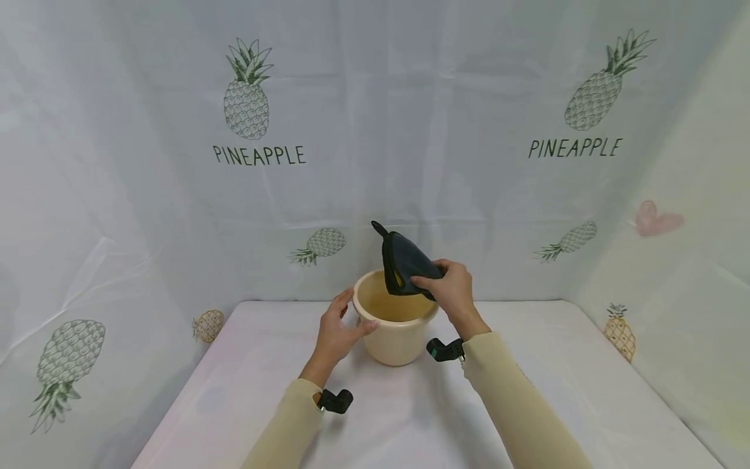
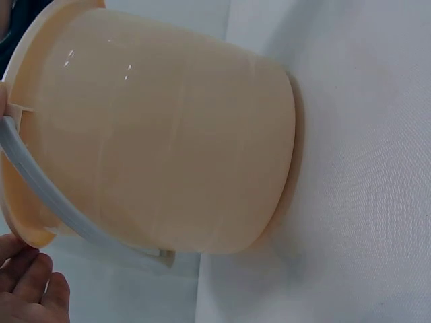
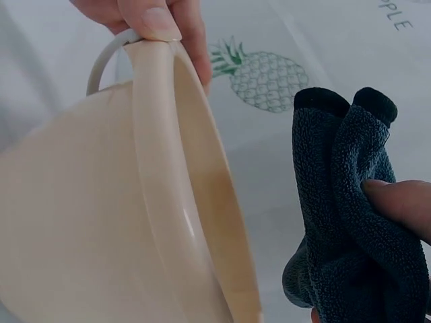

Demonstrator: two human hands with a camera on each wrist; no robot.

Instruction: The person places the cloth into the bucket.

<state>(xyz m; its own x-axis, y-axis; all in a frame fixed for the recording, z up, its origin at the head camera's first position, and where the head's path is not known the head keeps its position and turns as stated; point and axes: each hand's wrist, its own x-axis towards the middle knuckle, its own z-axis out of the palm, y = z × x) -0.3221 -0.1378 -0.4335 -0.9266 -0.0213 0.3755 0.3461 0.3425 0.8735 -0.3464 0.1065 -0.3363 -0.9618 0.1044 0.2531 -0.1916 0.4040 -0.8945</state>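
"First entry, from where you stand?"

"One cloth (image 1: 413,260), dark blue-grey, black-edged, with a small loop (image 1: 379,228) at one end. Location: in the air over the mouth of the bucket (image 1: 392,342), apart from its rim."

"Handling notes?"

"By my judgement: light, soft, floppy, unbreakable; the fuzzy pile ought not to slip. Best taken by a gathered fold, or by the loop."

"Hands?"

"Right hand (image 1: 454,286): closed in a pinch, thumb on the near face, the cloth folded in its grasp. Left hand (image 1: 340,329): thumb and fingers spread wide, bent about the bucket's rim at its left side."

"Surroundings?"

"The bucket: cream, glossy, probably smooth plastic, upright on a pale-covered table (image 1: 246,365). One grey handle (image 2: 67,212), slung outside the wall. One curtain (image 1: 398,98), pineapple-printed, behind. One black wristband (image 1: 336,401) on the left wrist, its twin (image 1: 445,350) on the right."

"Obstructions?"

"The rim, where a drooping corner could catch; the left hand occupies part of it. The handle lies outside the mouth, out of the cloth's way."
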